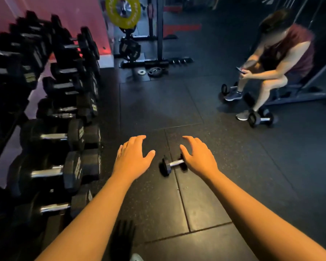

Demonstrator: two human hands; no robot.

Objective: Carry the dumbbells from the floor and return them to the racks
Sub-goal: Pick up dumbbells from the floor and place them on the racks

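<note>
A small black dumbbell with a chrome handle lies on the dark rubber floor between my hands. My right hand hovers open over its right end, which it hides. My left hand is open with fingers spread, to the left of the dumbbell and apart from it. The dumbbell rack runs along the left side, filled with several black dumbbells on tiers.
A person sits on a bench at the upper right, with a dumbbell by their feet. A squat rack with a yellow plate and loose weight plates stands at the back.
</note>
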